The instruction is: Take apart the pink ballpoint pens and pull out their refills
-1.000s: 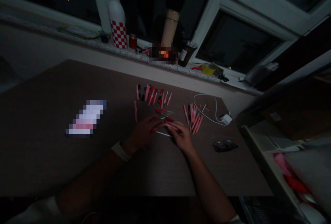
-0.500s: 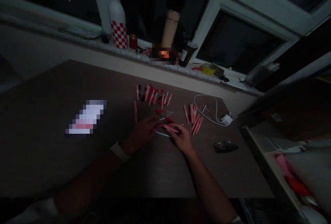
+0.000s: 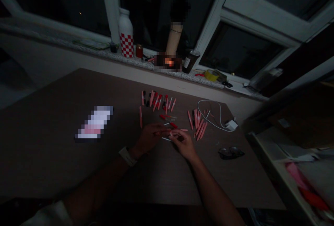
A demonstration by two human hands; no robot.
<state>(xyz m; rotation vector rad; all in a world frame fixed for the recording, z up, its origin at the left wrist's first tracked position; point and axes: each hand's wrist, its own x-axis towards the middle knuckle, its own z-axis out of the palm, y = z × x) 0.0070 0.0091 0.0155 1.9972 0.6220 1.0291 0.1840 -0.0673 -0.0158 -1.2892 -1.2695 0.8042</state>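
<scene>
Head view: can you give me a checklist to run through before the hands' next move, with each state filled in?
1. Both hands visible: ok; left hand and right hand are close together over the table.
2. Pink piece at the right hand's fingers: ok.
3. Left hand's grip: cannot tell; dim and partly hidden.
4. Eyeglasses clear of both hands: ok.
5. White cable apart from the right-side pens: cannot tell; they lie very close.
6. Lighting for fine detail: not ok; the scene is dark.

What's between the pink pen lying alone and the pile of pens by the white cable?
In the head view, one red piece, another red piece and thin sticks lie there.
</scene>
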